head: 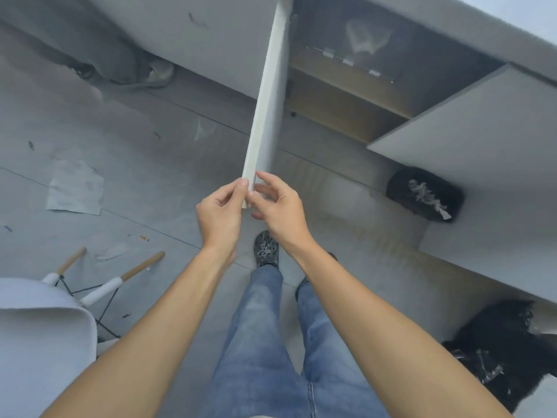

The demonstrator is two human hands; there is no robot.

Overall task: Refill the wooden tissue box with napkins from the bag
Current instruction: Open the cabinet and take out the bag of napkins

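I look down at an open white cabinet door (pixel 268 101), seen edge-on and swung out toward me. My left hand (pixel 221 214) pinches the door's near lower corner from the left. My right hand (pixel 278 208) grips the same corner from the right, thumb and fingers around the edge. Inside the open cabinet, a pale, translucent bag-like thing (pixel 361 43) lies on a wooden shelf (pixel 346 98); it is blurred and its contents are unclear. No wooden tissue box is in view.
A second open cabinet door (pixel 470 122) juts out at the right. Black bags (pixel 425 193) (pixel 497 351) sit on the floor under it. A white chair (pixel 39 333) stands at lower left. Paper scraps (pixel 75 188) litter the grey floor. My legs stand below the hands.
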